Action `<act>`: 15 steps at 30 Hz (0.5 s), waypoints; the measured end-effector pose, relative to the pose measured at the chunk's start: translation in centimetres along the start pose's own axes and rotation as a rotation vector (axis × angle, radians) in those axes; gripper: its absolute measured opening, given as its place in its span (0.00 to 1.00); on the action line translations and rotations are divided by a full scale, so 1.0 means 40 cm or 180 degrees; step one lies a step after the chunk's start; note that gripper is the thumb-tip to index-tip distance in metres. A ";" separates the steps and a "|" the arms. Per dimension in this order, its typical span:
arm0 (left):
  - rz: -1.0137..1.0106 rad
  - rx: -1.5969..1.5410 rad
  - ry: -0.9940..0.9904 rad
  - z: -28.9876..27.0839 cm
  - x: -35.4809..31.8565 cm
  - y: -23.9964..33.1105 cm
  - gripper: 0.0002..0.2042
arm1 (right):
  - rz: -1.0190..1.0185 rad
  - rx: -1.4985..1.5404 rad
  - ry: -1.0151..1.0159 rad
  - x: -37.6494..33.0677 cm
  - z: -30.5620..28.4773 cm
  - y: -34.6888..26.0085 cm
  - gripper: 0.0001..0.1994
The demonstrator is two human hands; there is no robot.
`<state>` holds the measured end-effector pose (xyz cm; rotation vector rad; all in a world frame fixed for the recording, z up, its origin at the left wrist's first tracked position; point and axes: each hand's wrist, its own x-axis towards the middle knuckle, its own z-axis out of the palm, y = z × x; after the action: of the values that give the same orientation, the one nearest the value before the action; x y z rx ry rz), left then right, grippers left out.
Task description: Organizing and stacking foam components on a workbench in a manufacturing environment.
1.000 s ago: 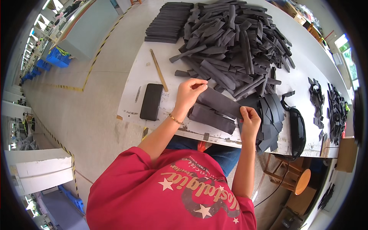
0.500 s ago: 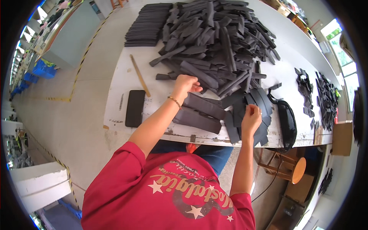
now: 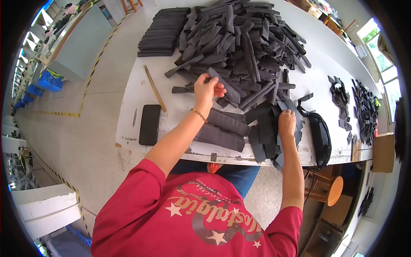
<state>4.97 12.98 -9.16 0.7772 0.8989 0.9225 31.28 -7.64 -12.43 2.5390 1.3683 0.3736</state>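
Note:
My left hand is at the near edge of a large heap of dark grey folded fabric strips. Its thumb and fingers close on one fabric strip there. My right hand rests on a fanned pile of flat dark pieces, with its fingers bent down onto a flat piece and the tips partly hidden. Between my hands, nearer to me, folded fabric strips lie side by side in a small stack.
A neat stack of strips stands at the table's far left. A black phone and a wooden stick lie on the left. Right of the pile sits a black mesh-covered object; a wooden stool stands below the table edge.
My left hand has come onto a strip at the heap's edge. My right hand has moved slightly away from me and right, over the flat pieces.

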 end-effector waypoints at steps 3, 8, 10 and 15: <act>0.0038 -0.0444 -0.0659 -0.001 -0.065 0.015 0.08 | -0.0229 -0.0017 0.0221 -0.022 -0.006 0.008 0.07; -0.0965 -0.1272 -0.0863 -0.026 -0.170 0.026 0.09 | 0.0034 0.0992 0.1397 -0.057 -0.037 0.047 0.10; -0.0992 -0.1174 -0.1036 -0.042 -0.189 0.012 0.09 | 0.0146 0.1620 0.1640 -0.075 -0.097 0.030 0.13; -0.1714 -0.1888 -0.1222 -0.069 -0.221 -0.004 0.07 | 0.0353 0.3707 0.1658 -0.152 -0.253 -0.042 0.18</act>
<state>-0.23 5.42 -7.81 0.1642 0.4172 0.4883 23.39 -11.02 -4.13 3.6268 2.0626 0.3139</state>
